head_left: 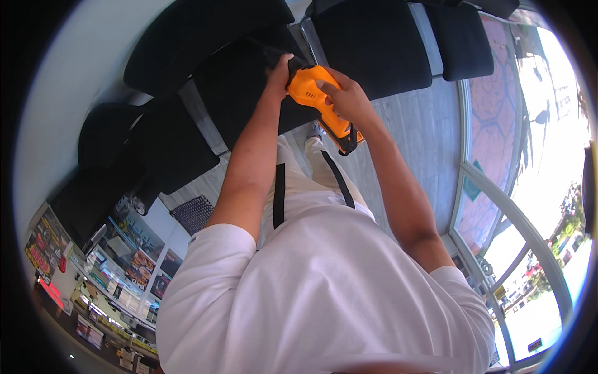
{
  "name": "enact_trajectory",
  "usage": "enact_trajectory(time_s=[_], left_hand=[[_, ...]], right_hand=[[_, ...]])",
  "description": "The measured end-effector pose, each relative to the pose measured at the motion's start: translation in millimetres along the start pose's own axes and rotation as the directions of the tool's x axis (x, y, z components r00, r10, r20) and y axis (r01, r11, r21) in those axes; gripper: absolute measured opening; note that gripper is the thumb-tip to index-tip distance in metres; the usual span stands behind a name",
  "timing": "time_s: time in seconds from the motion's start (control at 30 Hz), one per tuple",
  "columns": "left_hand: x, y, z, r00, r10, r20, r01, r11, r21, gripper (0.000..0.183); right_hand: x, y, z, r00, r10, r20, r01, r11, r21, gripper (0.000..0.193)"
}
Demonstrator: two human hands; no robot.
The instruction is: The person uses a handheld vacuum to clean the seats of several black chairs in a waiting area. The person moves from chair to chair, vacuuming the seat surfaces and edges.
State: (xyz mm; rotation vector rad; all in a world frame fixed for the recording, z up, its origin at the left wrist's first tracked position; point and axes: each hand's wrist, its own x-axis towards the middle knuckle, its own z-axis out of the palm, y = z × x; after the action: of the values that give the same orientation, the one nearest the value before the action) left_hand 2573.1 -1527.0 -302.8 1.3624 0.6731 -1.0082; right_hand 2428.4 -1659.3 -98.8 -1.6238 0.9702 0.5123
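Observation:
An orange and black cordless handheld power tool (309, 86), which looks like a blower or small vacuum, is held over a black chair seat (229, 87). My right hand (350, 100) is closed around its upper body, near the grip. At the front end, my left hand (280, 76) wraps around the dark nozzle part, with the fingers partly hidden. From there a black tube runs toward the chair and blends into the dark fabric, so its tip is hard to make out. The tool's lower end (347, 142) points back toward my legs.
More black seats (370, 43) stand in a row to the right and on the left (174, 146), with metal strips between them. Grey plank flooring (411, 131) lies below. Glass panels (492, 206) line the right side. A cluttered counter (118, 280) is at lower left.

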Motion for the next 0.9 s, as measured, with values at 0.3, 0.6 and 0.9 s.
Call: enact_trajectory(time_s=[0.3, 0.6, 0.9], left_hand=[[-17, 0, 33, 0.999, 0.014, -0.038, -0.010, 0.995, 0.104, 0.113], [-17, -1, 43, 1.000, 0.010, 0.001, -0.010, 0.990, 0.140, 0.122], [-28, -1, 56, 1.000, -0.012, 0.005, 0.011, 0.992, 0.124, 0.130]], right_hand=[[-8, 6, -18, 0.999, 0.023, -0.046, -0.022, 0.999, 0.032, 0.062], [-8, 14, -28, 0.999, 0.012, -0.053, -0.009, 0.999, 0.054, 0.062], [-9, 17, -34, 0.997, 0.018, -0.069, -0.014, 0.998, 0.055, 0.061]])
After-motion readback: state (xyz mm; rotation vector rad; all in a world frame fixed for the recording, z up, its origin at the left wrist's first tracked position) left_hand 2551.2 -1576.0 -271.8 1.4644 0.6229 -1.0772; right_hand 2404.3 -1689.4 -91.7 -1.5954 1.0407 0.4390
